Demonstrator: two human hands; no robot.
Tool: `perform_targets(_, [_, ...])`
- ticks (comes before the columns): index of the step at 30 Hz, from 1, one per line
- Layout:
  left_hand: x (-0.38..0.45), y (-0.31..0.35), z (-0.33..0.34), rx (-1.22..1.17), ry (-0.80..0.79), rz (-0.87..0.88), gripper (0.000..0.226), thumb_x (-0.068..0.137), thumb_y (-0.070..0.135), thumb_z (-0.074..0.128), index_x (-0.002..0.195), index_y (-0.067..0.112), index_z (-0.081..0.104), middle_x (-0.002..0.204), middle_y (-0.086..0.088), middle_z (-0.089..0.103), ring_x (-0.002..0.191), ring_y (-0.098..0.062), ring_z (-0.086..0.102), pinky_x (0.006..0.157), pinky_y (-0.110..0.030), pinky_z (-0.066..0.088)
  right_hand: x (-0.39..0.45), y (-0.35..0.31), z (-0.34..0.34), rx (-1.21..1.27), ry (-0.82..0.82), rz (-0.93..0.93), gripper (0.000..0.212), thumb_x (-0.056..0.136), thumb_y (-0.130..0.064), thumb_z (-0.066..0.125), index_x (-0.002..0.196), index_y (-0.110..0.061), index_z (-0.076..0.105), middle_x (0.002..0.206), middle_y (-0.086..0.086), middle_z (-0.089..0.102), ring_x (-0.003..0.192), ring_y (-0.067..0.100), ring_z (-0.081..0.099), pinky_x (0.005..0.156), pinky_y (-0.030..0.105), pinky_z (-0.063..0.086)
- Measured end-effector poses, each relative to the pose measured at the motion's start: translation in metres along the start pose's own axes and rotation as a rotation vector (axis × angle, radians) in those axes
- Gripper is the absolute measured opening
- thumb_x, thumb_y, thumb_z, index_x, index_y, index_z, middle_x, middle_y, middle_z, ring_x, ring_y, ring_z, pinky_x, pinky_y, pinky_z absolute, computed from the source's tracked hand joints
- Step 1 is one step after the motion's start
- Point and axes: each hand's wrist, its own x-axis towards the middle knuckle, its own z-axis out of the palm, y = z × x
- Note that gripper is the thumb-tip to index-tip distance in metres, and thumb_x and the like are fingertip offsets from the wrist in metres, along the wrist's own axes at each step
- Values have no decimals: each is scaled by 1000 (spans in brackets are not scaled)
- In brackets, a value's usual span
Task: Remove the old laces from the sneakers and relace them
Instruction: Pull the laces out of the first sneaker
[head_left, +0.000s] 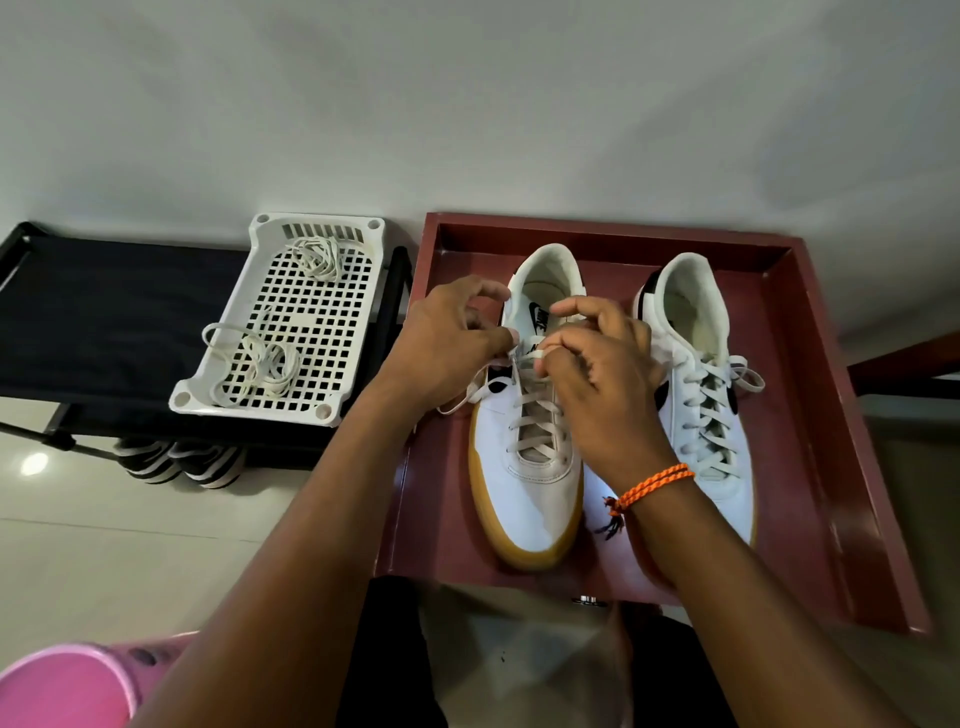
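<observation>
Two white sneakers with gum soles stand side by side in a dark red tray (810, 364), toes toward me. Over the top eyelets of the left sneaker (524, 483) both hands work. My left hand (447, 343) pinches one end of its lace (535, 410) at the left side. My right hand (602, 369) pinches the other end near the tongue. The right sneaker (711, 415) is laced up to the top, with a loose lace loop lying on its right side.
A white perforated plastic basket (311, 322) holds two loose bundles of laces (270, 364) and sits on a black fabric shoe rack (104, 322) to the left. Striped sandals lie under the rack. A pink clog (67, 686) is at the bottom left.
</observation>
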Motion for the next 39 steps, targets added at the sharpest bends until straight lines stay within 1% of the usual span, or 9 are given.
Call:
perform_targets(7, [0, 1, -1, -2, 0, -3, 37, 94, 12, 78, 129, 21, 67, 80, -2, 79, 76, -12, 77, 81, -33, 62, 10, -16, -18, 785, 0, 225, 30, 95, -7, 50, 67, -10, 59, 111, 12, 76, 100, 18, 67, 83, 27, 52])
perform_targets(12, [0, 1, 0, -2, -6, -1, 39, 93, 7, 76, 129, 20, 66, 82, -5, 80, 78, -21, 79, 92, -46, 64, 13, -19, -32, 1216, 10, 353, 29, 107, -7, 40, 81, -11, 54, 96, 16, 75, 92, 29, 74, 81, 33, 59])
perform_targets(15, [0, 1, 0, -7, -5, -11, 39, 94, 5, 74, 128, 20, 66, 82, -5, 80, 79, -21, 79, 92, -47, 63, 18, -17, -44, 1408, 18, 381, 16, 109, -16, 49, 98, -15, 60, 78, 2, 62, 67, 17, 61, 85, 36, 58])
perform_targets(17, [-1, 2, 0, -20, -2, -14, 38, 94, 5, 74, 128, 20, 66, 82, -5, 80, 79, -21, 79, 91, -48, 64, 22, -12, -52, 1480, 40, 397, 11, 107, -17, 52, 101, -17, 61, 73, -2, 47, 58, 11, 44, 72, 30, 55])
perform_targets(22, [1, 0, 8, 87, 53, 96, 43, 91, 8, 71, 125, 34, 67, 94, 3, 69, 79, -13, 69, 78, -42, 62, 25, 11, -63, 839, 55, 551, 34, 93, -11, 52, 61, -16, 59, 55, 0, 41, 40, 13, 27, 41, 24, 22])
perform_targets(24, [1, 1, 16, 187, 57, 199, 38, 90, 9, 68, 112, 40, 72, 119, 4, 55, 104, -14, 61, 91, -40, 58, 20, 21, -62, 176, -88, 398, 30, 89, -10, 57, 62, -13, 69, 56, 3, 60, 42, 18, 50, 47, 30, 40])
perform_targets(27, [-4, 2, 21, 392, -17, 274, 30, 95, 17, 60, 87, 40, 78, 152, 13, 36, 138, -17, 34, 107, -36, 38, 4, 18, -50, -335, -235, 123, 24, 88, -13, 63, 106, -19, 78, 102, 4, 74, 93, 28, 70, 80, 46, 59])
perform_targets(33, [-10, 0, 29, 524, -199, 241, 25, 97, 36, 53, 83, 35, 73, 171, 21, 7, 157, -23, 9, 120, -63, 30, 2, 11, -49, -199, -343, 33, 89, 87, -38, 72, 158, -54, 22, 129, -9, 46, 110, 15, 55, 88, 37, 51])
perform_targets(39, [-11, 8, 27, 375, -221, 195, 40, 105, 23, 61, 70, 41, 63, 172, 21, 10, 156, -15, 5, 119, -43, 20, 1, 21, -44, -131, -411, 29, 93, 71, -53, 93, 149, -52, 42, 138, -15, 45, 115, 10, 55, 90, 33, 54])
